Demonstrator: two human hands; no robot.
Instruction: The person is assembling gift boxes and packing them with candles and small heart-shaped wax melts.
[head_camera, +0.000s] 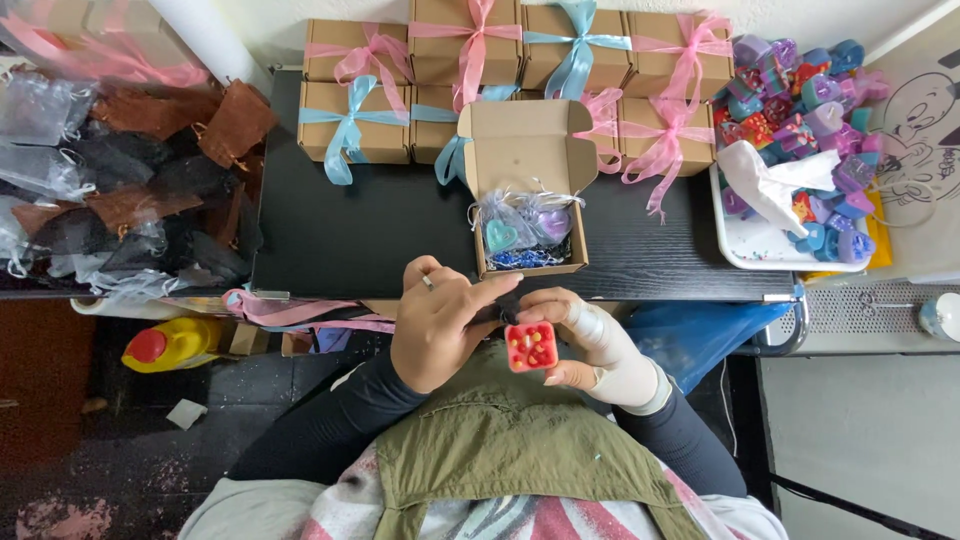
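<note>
The black table (400, 220) fills the middle of the view, and the open cardboard box (527, 190) standing near its front edge serves as the landmark for everything else. Behind that box runs a double row of closed boxes tied with pink and blue ribbons (470, 50); to its right sits a white tray (745, 245) heaped with small coloured pieces, and far to its left lies a pile of sheer and brown drawstring pouches (110, 180). Inside the box rest organza pouches holding heart shapes (525, 228) over blue shred. Just in front of the box, below the table edge, the right hand (600, 345), wrapped in a pale bandage, has its fingers closed on the edges of a small red square piece (531, 346) with yellow dots. The left hand (440, 325) lies beside it, fingers held together and stretched toward the piece, fingertips touching its upper edge. To handle it well, I judge a light grip by the sides suits best, sparing the decorated face from smudging.
</note>
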